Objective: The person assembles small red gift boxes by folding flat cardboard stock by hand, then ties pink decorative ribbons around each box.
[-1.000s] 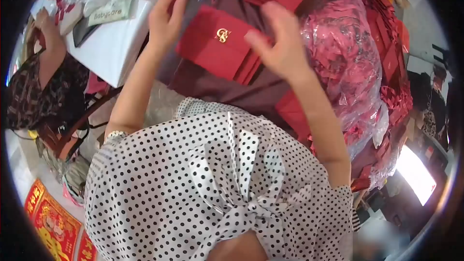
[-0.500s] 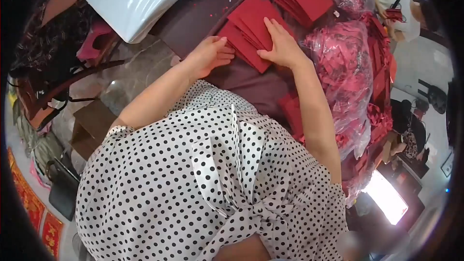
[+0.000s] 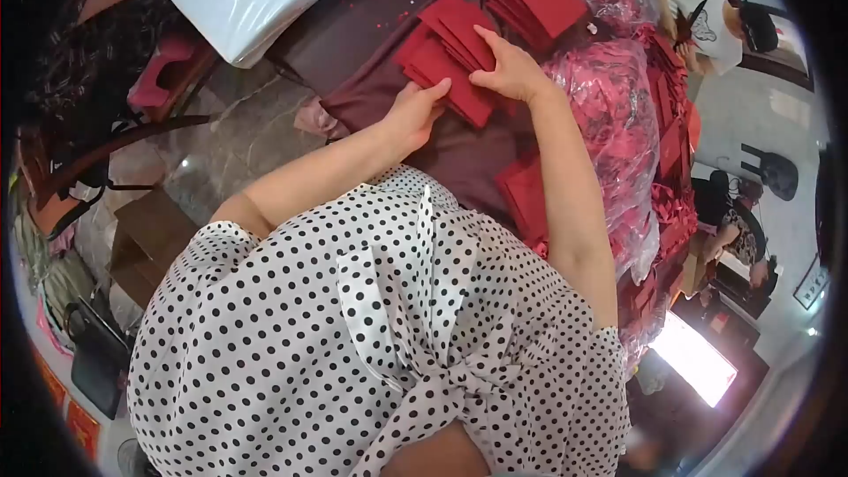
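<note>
A fanned stack of flat red envelopes [image 3: 450, 31] lies on the dark maroon cloth in front of me. My left hand [image 3: 420, 113] grips its lower left edge, thumb on top and fingers mostly hidden beneath. My right hand [image 3: 514, 71] holds the right side, its thumb and index finger bent around the edge. Just beyond, to the right, sits a second stack of red envelopes [image 3: 539, 0], the top one bearing a small gold emblem. More red pieces [image 3: 526, 194] lie nearer to me, beside my right forearm.
Clear plastic bags of red items [image 3: 605, 124] line the right side. A white padded surface [image 3: 256, 0] with a dark flat object stands at upper left. A cardboard box [image 3: 146, 243] is on the floor at left. Other people [image 3: 707, 22] are at far right.
My left hand has moved right and closed on the stack's lower edge. My right hand has shifted from lying over the envelopes to their right edge. The view has shifted slightly.
</note>
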Available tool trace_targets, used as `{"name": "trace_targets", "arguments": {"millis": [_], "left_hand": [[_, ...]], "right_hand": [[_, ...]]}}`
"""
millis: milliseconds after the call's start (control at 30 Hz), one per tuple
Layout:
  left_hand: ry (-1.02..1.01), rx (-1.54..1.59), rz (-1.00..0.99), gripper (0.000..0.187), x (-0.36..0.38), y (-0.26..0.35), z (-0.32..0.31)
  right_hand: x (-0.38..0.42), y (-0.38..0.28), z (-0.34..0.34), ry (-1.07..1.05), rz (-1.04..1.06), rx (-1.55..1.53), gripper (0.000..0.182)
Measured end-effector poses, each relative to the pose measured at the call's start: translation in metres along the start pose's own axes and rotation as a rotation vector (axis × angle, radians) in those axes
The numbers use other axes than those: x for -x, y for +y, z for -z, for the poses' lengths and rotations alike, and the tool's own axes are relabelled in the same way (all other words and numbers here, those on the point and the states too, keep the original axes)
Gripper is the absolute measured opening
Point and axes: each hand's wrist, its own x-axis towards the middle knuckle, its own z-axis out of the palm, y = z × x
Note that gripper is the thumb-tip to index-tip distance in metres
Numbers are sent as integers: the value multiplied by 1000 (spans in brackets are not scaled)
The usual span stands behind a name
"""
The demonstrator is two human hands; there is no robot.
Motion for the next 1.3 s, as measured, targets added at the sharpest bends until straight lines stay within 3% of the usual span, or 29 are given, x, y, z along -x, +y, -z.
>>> {"name": "trace_targets", "arguments": {"millis": [133,200,233,300,333,400,433,467,533,567,667,933,1233,1300], "left_hand": [[50,-190,-255,41,3,12,-33],[-10,-362,-466,45,-13,21,-42],[-41,-248,-660,48,-18,23,-51],[-67,-445,-578,46,-12,42,-52],[-26,-698,-646,47,-8,50,-46],[-21,-802,-717,51,9,58,-37],[45,-1027,-573,58,27,73,-38],[50,-1036,-561,58,26,69,-33],[0,-754,-535,70,18,64,-25],[-52,-783,-562,81,14,64,-23],[-78,-694,-549,81,11,58,-27],[-72,-710,-566,87,7,56,-37],[-27,-795,-575,94,1,57,-28],[6,-832,-595,95,-1,56,-25]], "right_hand": [[-4,5,12,-28,-37,-111,82],[-11,15,17,-14,-18,-420,75],[-9,15,20,-29,-11,-538,68],[-4,7,21,-76,34,-529,64],[8,-6,17,-1,71,-444,62],[24,-21,7,-3,39,-547,63],[33,-30,6,-27,-21,-640,64],[36,-28,-4,-54,-35,-717,68],[42,-35,-9,-13,-20,-793,71],[45,-36,-11,23,-5,-856,74],[46,-14,-27,156,-69,-632,78],[52,-13,-24,155,-33,-946,69],[51,-10,-26,216,-69,-777,50],[50,-13,-25,325,-23,-597,48]]}}
